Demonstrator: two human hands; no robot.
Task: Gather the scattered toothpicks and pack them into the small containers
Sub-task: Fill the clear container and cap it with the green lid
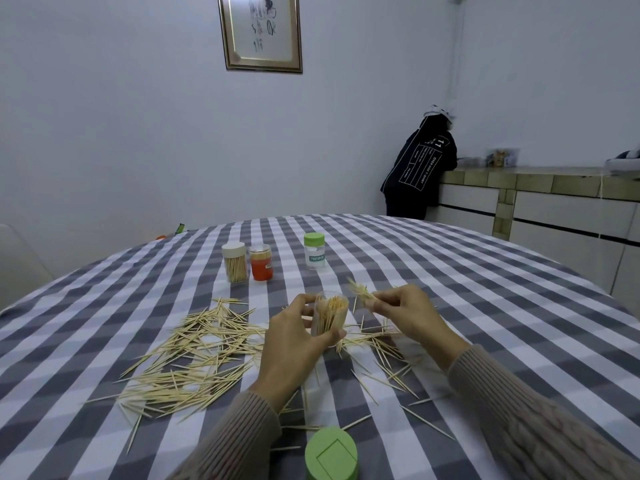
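My left hand (294,341) grips a clear open container (329,315) partly filled with upright toothpicks, held above the checked tablecloth. My right hand (405,317) pinches a small bundle of toothpicks (360,289) just right of the container's mouth, tips pointing up and left. Scattered toothpicks (194,358) lie in a wide pile to the left, and more toothpicks (384,362) lie under and right of my hands. A green lid (330,453) sits at the near edge.
Farther back stand a white-lidded container of toothpicks (234,262), an orange container (260,262) and a green-lidded container (314,251). A person in dark clothes (420,168) leans on a counter (540,188) at the back right. A white chair (17,261) is at the left.
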